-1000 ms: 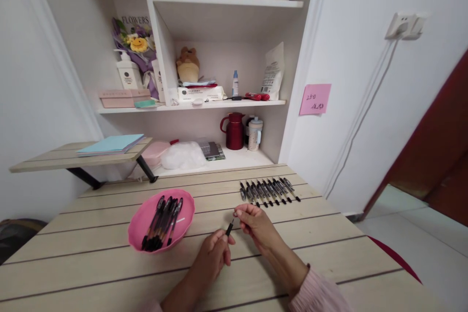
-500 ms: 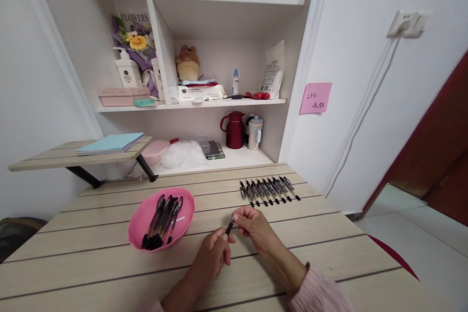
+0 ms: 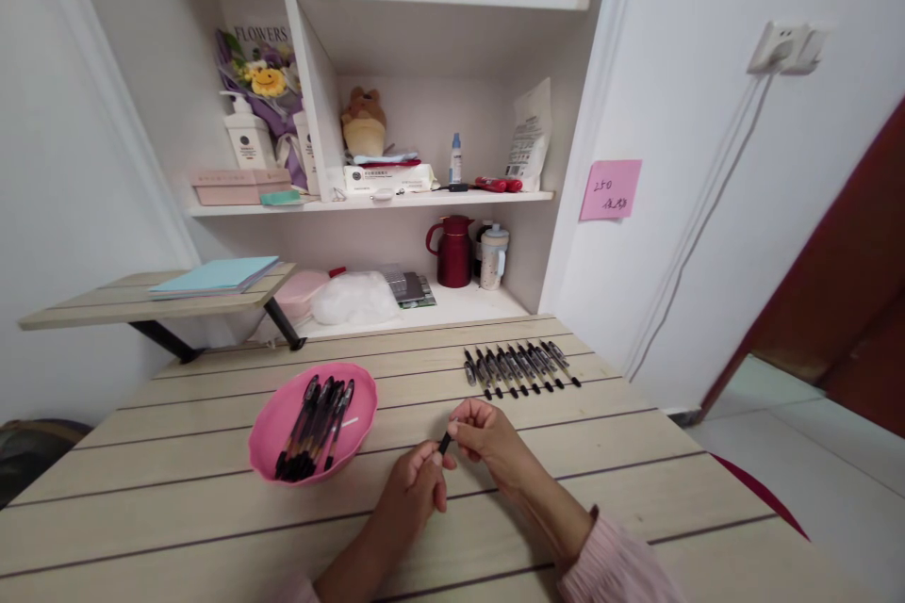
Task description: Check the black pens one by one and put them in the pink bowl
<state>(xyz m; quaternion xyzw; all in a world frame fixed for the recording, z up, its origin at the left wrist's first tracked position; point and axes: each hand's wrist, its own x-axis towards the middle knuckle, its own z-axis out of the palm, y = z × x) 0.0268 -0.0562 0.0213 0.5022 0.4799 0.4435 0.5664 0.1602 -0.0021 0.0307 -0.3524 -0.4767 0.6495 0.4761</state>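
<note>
Between my two hands, above the table's front half, is a black pen (image 3: 445, 442), mostly covered by my fingers. My left hand (image 3: 419, 480) is closed around its lower part. The fingertips of my right hand (image 3: 481, 433) pinch its upper end. Left of my hands, a pink bowl (image 3: 265, 424) with a wavy rim holds several capped black pens (image 3: 318, 424). Beyond my right hand, several uncapped pens (image 3: 519, 367) lie side by side in a slanting row, and a loose cap (image 3: 470, 375) sits at the row's left end.
The wooden table (image 3: 212, 528) has dark grooves. A small raised stand (image 3: 91, 301) with blue paper (image 3: 216, 276) is at the left. Behind stand white shelves (image 3: 438, 0) with a red jug (image 3: 453, 252) and a cup (image 3: 493, 257). A pink note (image 3: 611, 189) is on the wall.
My right fingertips have shifted very slightly at the pen's upper end. Both hands otherwise stay where they were, and the bowl and the row of pens look the same.
</note>
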